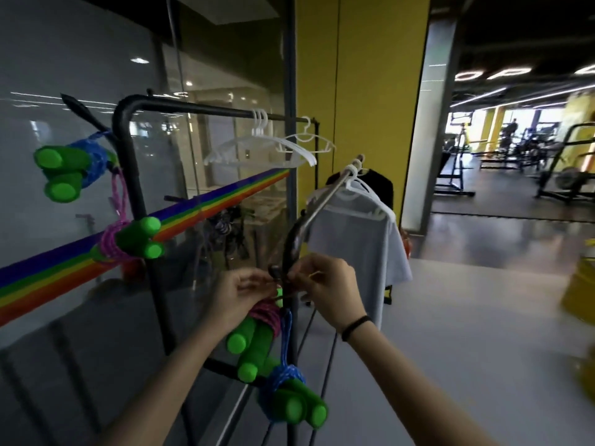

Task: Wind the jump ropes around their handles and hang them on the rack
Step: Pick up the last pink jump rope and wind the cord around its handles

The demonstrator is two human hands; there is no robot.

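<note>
A black clothes rack (206, 108) stands against a glass wall. Wound jump ropes with green handles hang on it: a blue one (69, 170) at the upper left hook, a pink one (130, 241) below it, and a blue one (289, 399) low on the near post. A pink rope bundle with green handles (254, 336) hangs just under my hands. My left hand (240, 292) and my right hand (325, 284) both pinch its rope at a black hook (276, 272) on the near post. The fingertips hide the loop itself.
White hangers (267, 146) hang on the top bar. A pale shirt (357, 239) and a dark garment hang on the silver bar to the right. A yellow pillar stands behind, gym machines far right, a yellow object (579, 284) at the right edge.
</note>
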